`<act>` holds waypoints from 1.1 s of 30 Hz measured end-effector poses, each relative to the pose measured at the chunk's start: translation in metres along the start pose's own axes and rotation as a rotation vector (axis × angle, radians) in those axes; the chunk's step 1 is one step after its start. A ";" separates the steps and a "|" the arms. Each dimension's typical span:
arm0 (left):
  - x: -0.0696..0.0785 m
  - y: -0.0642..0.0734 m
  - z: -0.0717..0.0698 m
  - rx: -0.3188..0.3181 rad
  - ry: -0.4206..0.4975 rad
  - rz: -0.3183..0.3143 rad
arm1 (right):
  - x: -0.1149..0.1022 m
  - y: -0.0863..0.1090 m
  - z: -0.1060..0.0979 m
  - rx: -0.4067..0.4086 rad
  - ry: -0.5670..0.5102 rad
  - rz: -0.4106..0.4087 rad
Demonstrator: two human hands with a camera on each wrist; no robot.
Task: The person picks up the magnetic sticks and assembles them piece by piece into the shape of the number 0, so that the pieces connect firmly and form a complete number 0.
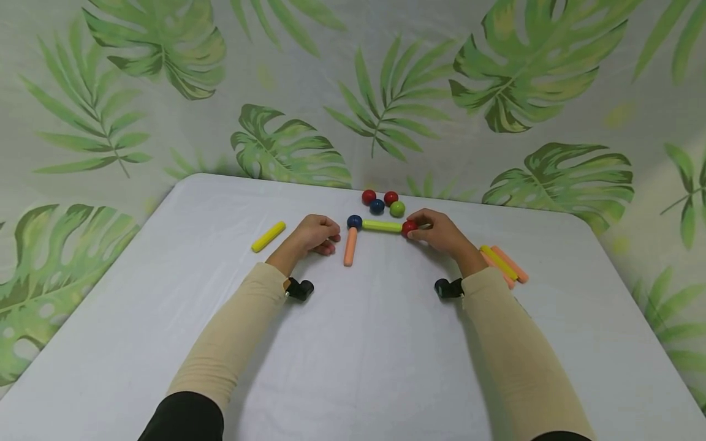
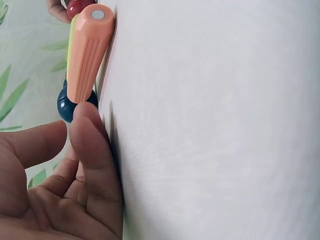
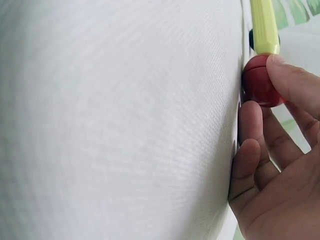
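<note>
On the white table, my right hand (image 1: 438,231) pinches a red ball (image 1: 409,229) between thumb and fingers. That ball touches the right end of a yellow-green stick (image 1: 382,226), whose left end meets a dark blue ball (image 1: 355,222). From the blue ball an orange stick (image 1: 350,247) runs toward the front of the table; its near end shows a round metal disc in the left wrist view. Just left of these pieces rests my left hand (image 1: 315,235), its fingers loosely bent and holding nothing. In the right wrist view the red ball (image 3: 261,80) sits against the tabletop.
Behind the joined pieces lie two red balls (image 1: 369,196), a blue ball (image 1: 377,206) and a green ball (image 1: 397,209). A yellow stick (image 1: 268,236) lies at the left. Beside my right forearm are orange sticks (image 1: 510,264) and a yellow stick (image 1: 499,263). A leaf-patterned cloth (image 1: 402,98) hangs behind.
</note>
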State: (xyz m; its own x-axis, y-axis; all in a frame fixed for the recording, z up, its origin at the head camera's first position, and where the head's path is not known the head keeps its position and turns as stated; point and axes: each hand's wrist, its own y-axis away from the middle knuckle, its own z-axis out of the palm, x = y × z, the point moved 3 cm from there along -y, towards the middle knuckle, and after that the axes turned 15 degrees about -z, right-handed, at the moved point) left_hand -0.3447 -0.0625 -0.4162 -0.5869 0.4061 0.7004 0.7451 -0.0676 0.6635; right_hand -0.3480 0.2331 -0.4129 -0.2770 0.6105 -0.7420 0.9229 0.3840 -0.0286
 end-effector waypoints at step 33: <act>0.032 -0.012 0.006 0.110 -0.446 0.385 | -0.001 0.000 0.000 -0.016 0.010 0.041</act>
State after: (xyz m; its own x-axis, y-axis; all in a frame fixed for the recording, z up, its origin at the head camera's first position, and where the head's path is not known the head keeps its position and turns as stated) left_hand -0.3704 -0.0429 -0.4034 -0.0965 0.7162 0.6912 0.9202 -0.2005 0.3363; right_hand -0.3484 0.2329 -0.4121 -0.2420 0.6329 -0.7355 0.9292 0.3694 0.0121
